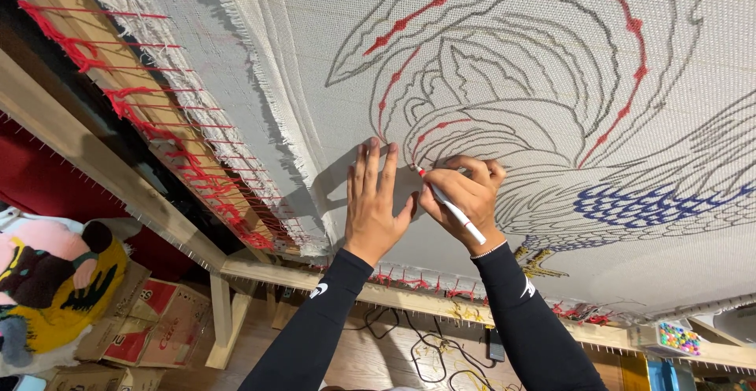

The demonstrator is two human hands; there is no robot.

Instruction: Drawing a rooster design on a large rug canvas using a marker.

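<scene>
Drawing on stretched mesh cloth in a wooden frame

Left hand lies flat and open on the cloth; beside it, right hand grips a red-tipped marker touching the cloth. Cardboard boxes sit below the frame.

**A rug-making workshop, seen at the frame**

This is a craft workshop for tufted rugs. Under the fingers stretches a white backing cloth carrying a large outlined drawing, part traced in red and blue. Left of the fingers, red cord laces the cloth's frayed edge to a bare timber frame. Below the wrists runs the frame's lower rail, with cables on the wooden floor beneath. Far left of the fingers lies a finished tufted piece above cardboard boxes; far right sits a tub of coloured markers.
</scene>
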